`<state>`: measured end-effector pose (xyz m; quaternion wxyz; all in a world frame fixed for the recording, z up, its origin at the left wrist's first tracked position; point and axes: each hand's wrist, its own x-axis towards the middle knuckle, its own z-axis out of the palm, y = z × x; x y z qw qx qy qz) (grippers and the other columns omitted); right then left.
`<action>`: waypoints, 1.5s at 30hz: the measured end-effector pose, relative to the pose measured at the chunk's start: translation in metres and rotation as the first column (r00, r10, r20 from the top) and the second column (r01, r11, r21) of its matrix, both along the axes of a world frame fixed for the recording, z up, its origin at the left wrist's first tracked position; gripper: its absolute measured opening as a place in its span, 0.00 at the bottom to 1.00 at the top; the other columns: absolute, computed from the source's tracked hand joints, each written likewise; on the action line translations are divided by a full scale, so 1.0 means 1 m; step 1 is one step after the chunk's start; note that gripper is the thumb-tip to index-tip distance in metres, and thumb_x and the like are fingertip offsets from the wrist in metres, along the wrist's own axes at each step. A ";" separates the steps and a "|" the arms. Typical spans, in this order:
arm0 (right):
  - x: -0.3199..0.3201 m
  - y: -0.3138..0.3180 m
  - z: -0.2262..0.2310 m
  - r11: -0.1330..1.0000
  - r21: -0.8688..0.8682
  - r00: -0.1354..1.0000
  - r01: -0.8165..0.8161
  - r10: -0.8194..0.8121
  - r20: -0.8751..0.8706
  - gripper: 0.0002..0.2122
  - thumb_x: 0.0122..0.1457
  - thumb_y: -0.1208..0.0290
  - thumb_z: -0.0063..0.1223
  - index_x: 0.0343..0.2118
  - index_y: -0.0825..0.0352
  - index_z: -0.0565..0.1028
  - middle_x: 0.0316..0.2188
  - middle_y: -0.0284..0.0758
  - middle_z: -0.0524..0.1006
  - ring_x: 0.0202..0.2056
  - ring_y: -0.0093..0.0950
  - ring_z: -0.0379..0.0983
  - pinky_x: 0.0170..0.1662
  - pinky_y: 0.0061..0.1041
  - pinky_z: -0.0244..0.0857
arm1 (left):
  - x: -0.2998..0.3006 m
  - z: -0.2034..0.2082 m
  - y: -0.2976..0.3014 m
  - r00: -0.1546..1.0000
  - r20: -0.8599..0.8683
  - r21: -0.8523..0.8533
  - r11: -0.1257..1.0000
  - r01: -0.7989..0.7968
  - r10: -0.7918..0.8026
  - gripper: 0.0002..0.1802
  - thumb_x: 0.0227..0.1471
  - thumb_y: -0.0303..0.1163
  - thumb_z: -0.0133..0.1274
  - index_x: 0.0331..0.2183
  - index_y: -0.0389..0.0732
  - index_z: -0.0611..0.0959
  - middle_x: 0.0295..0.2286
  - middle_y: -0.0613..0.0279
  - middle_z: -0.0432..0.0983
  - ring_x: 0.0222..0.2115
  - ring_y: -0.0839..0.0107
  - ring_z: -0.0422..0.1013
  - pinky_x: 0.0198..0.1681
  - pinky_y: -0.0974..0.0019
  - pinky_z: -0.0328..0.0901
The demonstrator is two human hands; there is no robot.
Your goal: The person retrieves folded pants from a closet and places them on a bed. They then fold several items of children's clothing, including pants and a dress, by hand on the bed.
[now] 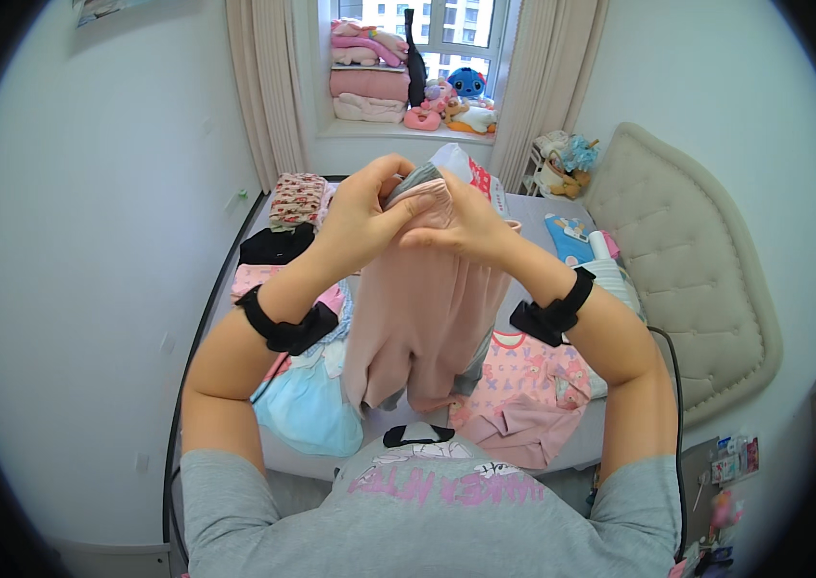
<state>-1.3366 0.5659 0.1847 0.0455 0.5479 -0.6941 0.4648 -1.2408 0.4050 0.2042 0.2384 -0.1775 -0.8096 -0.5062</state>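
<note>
Between my two raised hands hangs a dusty-pink garment with grey parts; its full shape does not show, as its lower part falls in loose folds. My left hand is closed on its gathered top edge, the thumb pressed over the pink cloth. From the other side my right hand grips the same bunched edge, its fingers partly hidden. Below and left lies a light-blue skirt-like garment. To the lower right are a pink patterned top and a plain mauve-pink garment.
The bed also holds a folded floral cloth, a black garment, a blue item and a white cylinder. A padded beige headboard stands right. Plush toys and folded bedding fill the window sill.
</note>
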 end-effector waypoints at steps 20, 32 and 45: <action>-0.005 0.000 0.155 0.965 0.090 0.919 0.247 -0.203 -0.339 0.12 0.49 0.65 0.63 0.32 0.67 0.78 0.25 0.26 0.74 0.30 0.16 0.69 0.36 0.16 0.63 | 0.030 -0.249 0.008 0.991 -0.124 0.501 0.865 0.029 0.039 0.33 0.47 0.28 0.60 0.51 0.42 0.60 0.38 0.58 0.72 0.36 0.70 0.71 0.43 0.67 0.64; 0.013 0.016 0.185 0.914 0.081 0.820 0.398 -0.315 -0.478 0.12 0.51 0.62 0.61 0.33 0.65 0.79 0.26 0.27 0.76 0.30 0.16 0.71 0.36 0.16 0.65 | 0.030 -0.250 0.021 0.954 -0.234 0.288 0.950 -0.117 0.189 0.21 0.42 0.34 0.63 0.38 0.39 0.76 0.44 0.52 0.69 0.46 0.57 0.67 0.48 0.60 0.62; 0.013 0.025 0.201 0.880 0.026 0.785 0.475 -0.410 -0.465 0.16 0.52 0.56 0.60 0.36 0.64 0.79 0.28 0.27 0.77 0.31 0.17 0.72 0.36 0.14 0.65 | 0.052 -0.301 0.001 0.994 -0.065 0.548 0.836 -0.036 0.085 0.19 0.44 0.32 0.63 0.38 0.40 0.73 0.35 0.59 0.71 0.36 0.68 0.68 0.41 0.68 0.64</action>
